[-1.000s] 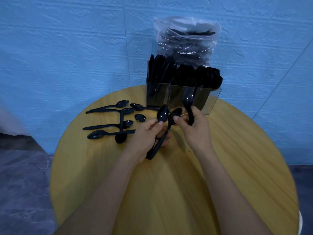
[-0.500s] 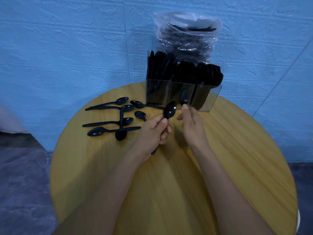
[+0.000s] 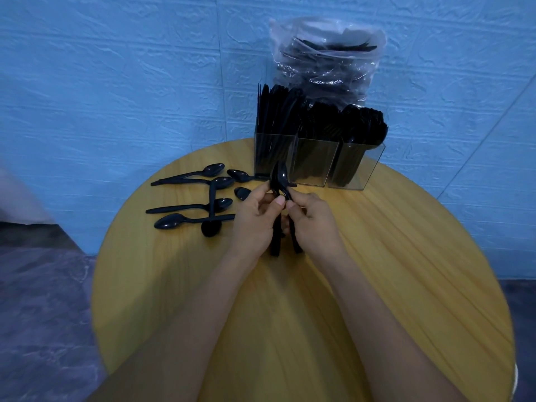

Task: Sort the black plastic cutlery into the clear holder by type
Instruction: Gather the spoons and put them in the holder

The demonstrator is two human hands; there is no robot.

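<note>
Both hands are working together over the middle of the round yellow wooden table (image 3: 377, 256). The left hand (image 3: 255, 221) is curling around a little bunch of black plastic spoons (image 3: 279, 181), thumb pinching them near the necks, bowls pointing up and away. The right hand (image 3: 314, 220) is pinching the same bunch from the other side, fingers bent round the handles. My guess is they're getting squared up into one stack so they can go in as a batch instead of one by one.

The clear three-compartment plastic holder (image 3: 316, 166) is sitting at the far edge, just beyond the bunch, and all three sections are already packed with black cutlery. The right compartment looks like the spoon one, judging by the rounded tops, so that's probably where this bunch is heading.

Loose black plastic spoons (image 3: 188, 198) are lying scattered to the left, a few crossing each other, within easy reach of the left hand. A crinkly clear plastic bag of more black cutlery (image 3: 327, 62) is standing behind the holder against the blue textured wall (image 3: 116, 82).
</note>
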